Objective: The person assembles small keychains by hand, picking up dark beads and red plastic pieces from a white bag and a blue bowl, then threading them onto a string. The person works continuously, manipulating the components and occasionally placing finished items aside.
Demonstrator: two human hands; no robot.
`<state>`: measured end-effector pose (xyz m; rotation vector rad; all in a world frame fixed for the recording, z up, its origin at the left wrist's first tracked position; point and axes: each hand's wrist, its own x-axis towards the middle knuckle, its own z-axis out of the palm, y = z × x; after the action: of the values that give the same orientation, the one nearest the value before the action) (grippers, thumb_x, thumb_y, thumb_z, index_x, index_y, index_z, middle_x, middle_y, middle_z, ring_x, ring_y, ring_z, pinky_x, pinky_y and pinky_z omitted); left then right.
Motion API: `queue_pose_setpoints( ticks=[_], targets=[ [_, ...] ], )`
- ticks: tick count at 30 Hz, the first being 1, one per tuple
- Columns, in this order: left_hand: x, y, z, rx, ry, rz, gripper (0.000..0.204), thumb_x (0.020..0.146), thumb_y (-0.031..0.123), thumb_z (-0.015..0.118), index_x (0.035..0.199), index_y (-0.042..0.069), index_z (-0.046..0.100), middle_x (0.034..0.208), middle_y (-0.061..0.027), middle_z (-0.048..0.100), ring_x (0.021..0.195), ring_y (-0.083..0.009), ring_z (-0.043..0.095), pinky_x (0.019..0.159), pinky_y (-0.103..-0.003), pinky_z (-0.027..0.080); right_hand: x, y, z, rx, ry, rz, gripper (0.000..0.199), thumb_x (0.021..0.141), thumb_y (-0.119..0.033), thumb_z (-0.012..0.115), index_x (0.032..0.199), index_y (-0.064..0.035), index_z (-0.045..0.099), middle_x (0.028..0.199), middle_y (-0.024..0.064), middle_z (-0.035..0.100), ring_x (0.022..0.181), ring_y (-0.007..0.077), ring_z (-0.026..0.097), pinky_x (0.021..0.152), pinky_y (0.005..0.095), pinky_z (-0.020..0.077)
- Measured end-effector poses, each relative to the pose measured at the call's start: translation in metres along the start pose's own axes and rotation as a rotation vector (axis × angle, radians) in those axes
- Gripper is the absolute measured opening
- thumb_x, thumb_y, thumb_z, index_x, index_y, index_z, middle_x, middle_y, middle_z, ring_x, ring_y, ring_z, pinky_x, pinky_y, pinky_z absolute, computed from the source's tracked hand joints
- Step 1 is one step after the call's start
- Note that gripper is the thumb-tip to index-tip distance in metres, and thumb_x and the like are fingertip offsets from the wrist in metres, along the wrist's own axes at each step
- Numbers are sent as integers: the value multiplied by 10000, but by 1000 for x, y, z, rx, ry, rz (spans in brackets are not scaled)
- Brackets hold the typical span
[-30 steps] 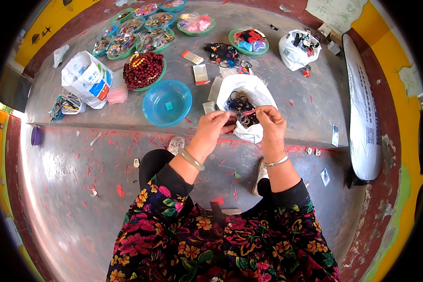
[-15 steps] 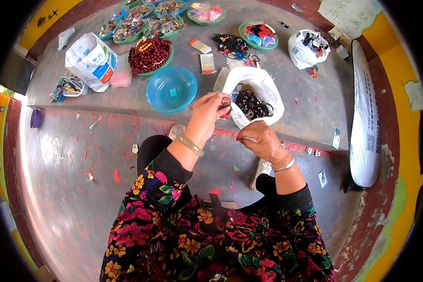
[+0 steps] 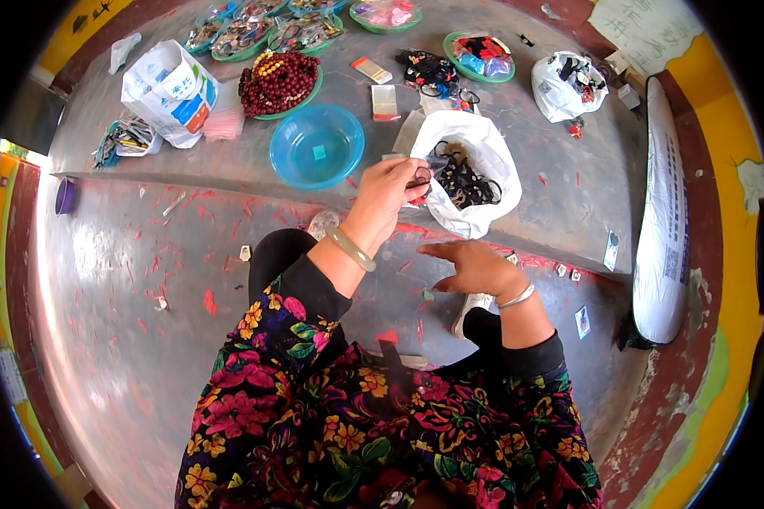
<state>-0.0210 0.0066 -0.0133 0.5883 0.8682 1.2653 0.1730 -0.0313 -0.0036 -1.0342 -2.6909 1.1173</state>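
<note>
My left hand [image 3: 384,193] is closed at the near left rim of a white plastic bag [image 3: 494,216]. Pinched in its fingers is a dark looped band [image 3: 419,176] that looks like a hair tie, with a bit of red beneath. Inside the bag lies a tangle of black bands [image 3: 467,182], some with small light ornaments. My right hand [image 3: 477,270] hovers below the bag, thumb and forefinger apart, with nothing seen in it. Left of the bag stands a blue translucent basin [image 3: 317,176] with a small turquoise square on its bottom.
On the raised ledge stand a green dish of dark red beads [image 3: 274,86], a printed white bag [image 3: 168,102], another white bag [image 3: 564,102] and several dishes of packets. A long white sack [image 3: 660,229] leans at the right wall. Red scraps litter the floor.
My right hand has drawn away from the bag's near rim, and its fingers have opened. My left hand still grips the dark band by the bag. The whole view has shifted slightly.
</note>
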Motion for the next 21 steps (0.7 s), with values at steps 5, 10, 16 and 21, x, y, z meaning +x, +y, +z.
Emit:
queue_pose_setpoints(
  ticks=[5,10,16,21],
  targets=[
    [1,1,-1,17,20,-37,222,904,165,523,990,-29,587,934,-87,610,867,-151,594,769,-287,508,0,10,1,135,-225,143,470,742,-168,613,1206,-141,542,970,178,624,879,338,591,777,402,464],
    [-2,2,4,8,22,-36,215,901,171,532,974,-24,587,923,-83,613,864,-149,596,769,-286,512,-4,16,8,-59,-47,170,412,784,-101,559,1195,-131,552,943,154,638,832,320,608,761,379,476],
    [0,-1,2,29,14,-56,209,901,174,533,959,-20,586,908,-85,615,847,-156,601,770,-291,512,1,12,-1,212,-157,83,378,795,-46,518,1161,-125,574,987,141,637,874,311,604,795,369,467],
    [1,-5,2,23,-8,-64,218,900,181,535,957,-23,587,910,-89,616,840,-156,602,758,-287,510,6,9,7,112,87,97,385,775,-41,497,1143,-109,587,970,147,634,871,327,592,812,372,455]
  ],
)
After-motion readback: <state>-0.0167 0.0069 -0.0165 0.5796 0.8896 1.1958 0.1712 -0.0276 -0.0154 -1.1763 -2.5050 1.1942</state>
